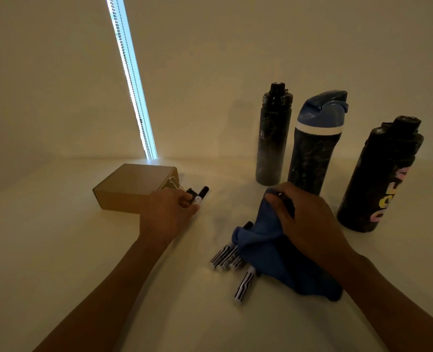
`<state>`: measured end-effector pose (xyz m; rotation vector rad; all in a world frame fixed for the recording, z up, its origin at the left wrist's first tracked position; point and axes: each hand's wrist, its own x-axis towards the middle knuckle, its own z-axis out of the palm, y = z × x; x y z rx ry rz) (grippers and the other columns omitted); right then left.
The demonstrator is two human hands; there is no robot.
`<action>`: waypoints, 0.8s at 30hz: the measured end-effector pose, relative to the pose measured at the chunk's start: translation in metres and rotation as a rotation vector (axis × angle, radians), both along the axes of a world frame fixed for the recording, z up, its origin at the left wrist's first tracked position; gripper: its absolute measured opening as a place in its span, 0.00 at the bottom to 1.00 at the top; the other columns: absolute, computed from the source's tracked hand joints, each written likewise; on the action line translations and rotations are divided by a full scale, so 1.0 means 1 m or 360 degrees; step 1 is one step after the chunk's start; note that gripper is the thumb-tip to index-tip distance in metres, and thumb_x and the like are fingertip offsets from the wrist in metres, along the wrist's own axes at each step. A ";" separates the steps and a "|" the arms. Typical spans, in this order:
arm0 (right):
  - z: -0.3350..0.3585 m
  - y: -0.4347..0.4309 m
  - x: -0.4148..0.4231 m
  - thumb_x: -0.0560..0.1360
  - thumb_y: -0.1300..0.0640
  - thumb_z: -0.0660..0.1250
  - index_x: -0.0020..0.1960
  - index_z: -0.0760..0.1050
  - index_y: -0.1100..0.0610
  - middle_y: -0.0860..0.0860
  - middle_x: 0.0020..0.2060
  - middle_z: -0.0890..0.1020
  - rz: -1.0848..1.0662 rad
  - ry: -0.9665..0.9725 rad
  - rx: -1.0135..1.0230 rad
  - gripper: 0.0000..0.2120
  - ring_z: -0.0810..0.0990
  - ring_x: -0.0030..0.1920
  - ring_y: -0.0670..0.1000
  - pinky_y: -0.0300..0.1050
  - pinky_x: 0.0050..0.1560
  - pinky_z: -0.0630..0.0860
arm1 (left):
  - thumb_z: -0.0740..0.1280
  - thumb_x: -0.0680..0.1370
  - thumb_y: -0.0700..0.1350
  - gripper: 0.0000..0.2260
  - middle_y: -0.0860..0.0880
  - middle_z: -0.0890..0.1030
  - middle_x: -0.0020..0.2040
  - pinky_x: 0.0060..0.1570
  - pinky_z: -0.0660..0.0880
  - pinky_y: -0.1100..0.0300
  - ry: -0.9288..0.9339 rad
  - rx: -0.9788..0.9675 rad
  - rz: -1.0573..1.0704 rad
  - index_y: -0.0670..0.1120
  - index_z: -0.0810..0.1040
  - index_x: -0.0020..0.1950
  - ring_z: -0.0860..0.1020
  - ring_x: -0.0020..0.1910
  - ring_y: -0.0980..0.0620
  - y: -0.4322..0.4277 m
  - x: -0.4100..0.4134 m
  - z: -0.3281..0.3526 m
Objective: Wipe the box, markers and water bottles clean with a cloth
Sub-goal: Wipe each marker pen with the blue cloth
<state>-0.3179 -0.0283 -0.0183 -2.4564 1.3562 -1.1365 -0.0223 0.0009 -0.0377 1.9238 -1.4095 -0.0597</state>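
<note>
Marker in your left hand (169, 209), blue cloth (268, 250) in your right hand (304, 219).
Drag the cloth carelessly and the loose markers (229, 257) under its edge may roll away.

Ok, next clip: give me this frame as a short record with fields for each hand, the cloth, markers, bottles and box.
left hand: grips one marker beside the box
right hand: pinches the blue cloth, lifted at one end
loose markers: on the table, partly under the cloth
bottles: three upright, black, blue-lidded, lettered
box: cardboard, closed
binder clip: by the box
</note>
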 end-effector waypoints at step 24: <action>0.003 -0.011 -0.012 0.72 0.45 0.74 0.46 0.73 0.47 0.40 0.37 0.79 -0.0099 -0.0405 0.0092 0.12 0.78 0.41 0.36 0.28 0.38 0.72 | 0.68 0.71 0.75 0.20 0.63 0.83 0.42 0.37 0.72 0.64 -0.0358 0.0424 -0.0730 0.61 0.82 0.48 0.77 0.39 0.70 0.024 -0.022 0.018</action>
